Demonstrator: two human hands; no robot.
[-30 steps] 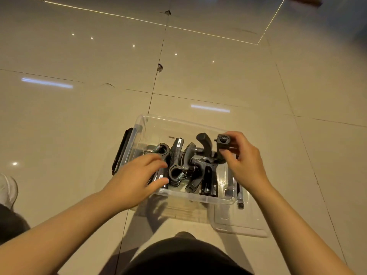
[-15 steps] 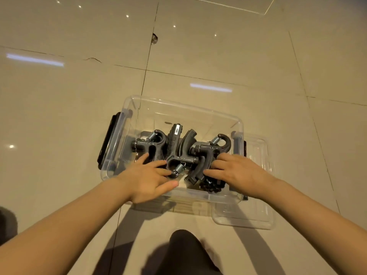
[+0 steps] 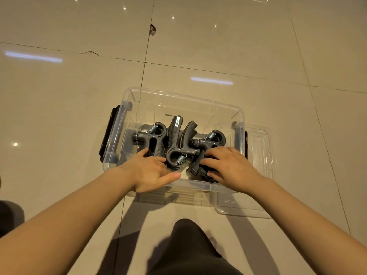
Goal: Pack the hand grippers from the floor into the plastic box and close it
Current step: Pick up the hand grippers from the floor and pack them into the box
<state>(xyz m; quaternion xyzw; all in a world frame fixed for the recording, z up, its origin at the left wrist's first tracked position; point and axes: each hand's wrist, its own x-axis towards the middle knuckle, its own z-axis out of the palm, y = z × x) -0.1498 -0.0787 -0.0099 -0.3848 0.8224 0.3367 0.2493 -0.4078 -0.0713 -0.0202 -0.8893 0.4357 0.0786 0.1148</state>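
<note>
A clear plastic box (image 3: 184,100) sits open on the tiled floor (image 3: 59,108), with a black latch (image 3: 107,133) folded down on its left end and another just visible at its right end. Inside it lie the black hand grippers (image 3: 176,143), packed side by side toward the near wall, their steel springs catching the light; I make out at least three, one at the left, one in the middle with its loop toward the person, and one at the right. Both of the person's hands reach in over the near rim. The left hand (image 3: 151,171) lies flat with its fingers (image 3: 158,160) straight and loosely spread, the tips touching the left and middle grippers, thumb stretched along the near wall. The right hand (image 3: 230,167) presses down on the right gripper, its fingers (image 3: 210,161) a little bent over the handles, resting on them rather than gripping. The clear lid (image 3: 258,175) lies flat on the floor just beside the box's right end, partly under it. A dark trouser knee (image 3: 188,247) shows at the bottom edge.
</note>
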